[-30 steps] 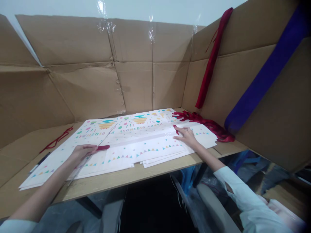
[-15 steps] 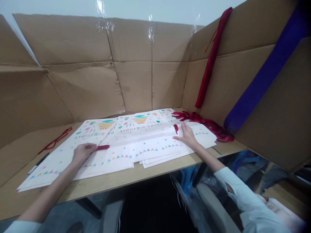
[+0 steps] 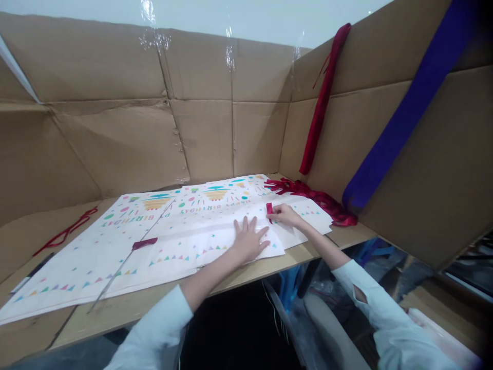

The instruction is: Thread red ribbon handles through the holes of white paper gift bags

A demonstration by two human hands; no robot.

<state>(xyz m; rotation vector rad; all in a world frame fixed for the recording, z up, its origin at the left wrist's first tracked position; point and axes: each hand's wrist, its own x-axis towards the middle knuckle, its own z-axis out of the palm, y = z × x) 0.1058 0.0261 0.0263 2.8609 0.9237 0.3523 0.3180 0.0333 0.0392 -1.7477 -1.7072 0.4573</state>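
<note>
White printed sheets (image 3: 200, 226) with birthday lettering, cakes and bunting lie overlapped on the table. My left hand (image 3: 248, 240) rests flat on them, right of the middle, fingers spread. Just to its right, my right hand (image 3: 284, 214) pinches a short red ribbon piece (image 3: 269, 209) standing up from the sheets. Another dark red ribbon piece (image 3: 145, 243) lies at the left, beside a thin straight strip (image 3: 127, 257) that crosses the sheets at a slant. A pile of red ribbon pieces (image 3: 323, 200) lies at the right back of the sheets.
Cardboard panels (image 3: 208, 139) stand behind and at the right. A long red ribbon (image 3: 321, 113) and a wide purple ribbon (image 3: 400, 123) hang on the right panel. Thin red cord (image 3: 67, 232) and a dark pen-like item (image 3: 36, 270) lie at the left.
My left hand has let go of the left ribbon piece and moved right, onto the sheets. My right hand has closed on the right ribbon piece. The sheets have shifted left in view.
</note>
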